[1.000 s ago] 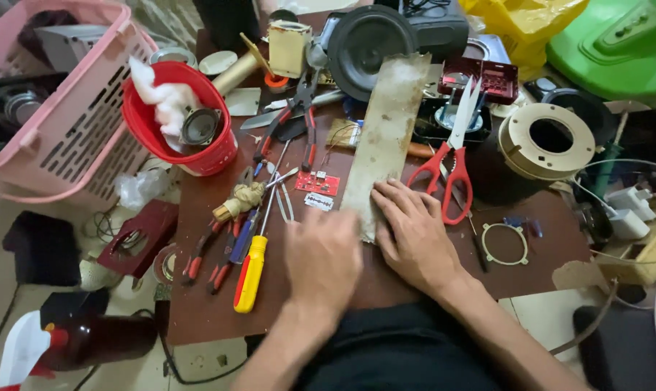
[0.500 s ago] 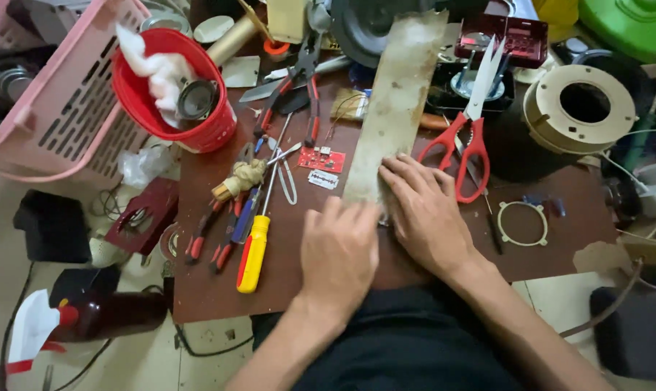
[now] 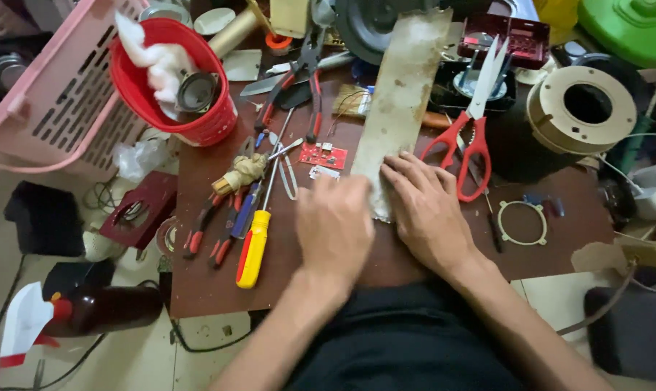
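Observation:
A long, worn, beige strip (image 3: 404, 94) lies lengthwise on the brown table (image 3: 219, 282), running away from me. My right hand (image 3: 426, 210) rests flat on its near end, fingers spread toward the left. My left hand (image 3: 335, 224) sits just left of the strip's near end, slightly blurred, fingers curled down at the strip's edge; whether it grips anything is not clear. A small red circuit board (image 3: 323, 154) lies just beyond the left hand.
Red-handled scissors (image 3: 473, 137) lie right of the strip. A yellow-handled screwdriver (image 3: 255, 242), pliers (image 3: 299, 87) and other tools lie left. A red bucket (image 3: 172, 83), pink basket (image 3: 53, 87), beige spool (image 3: 581, 108) and thin ring (image 3: 522, 222) surround the work area.
The view has shifted slightly. Both hands stay at the strip's near end; my left hand has moved a little and is now blurred.

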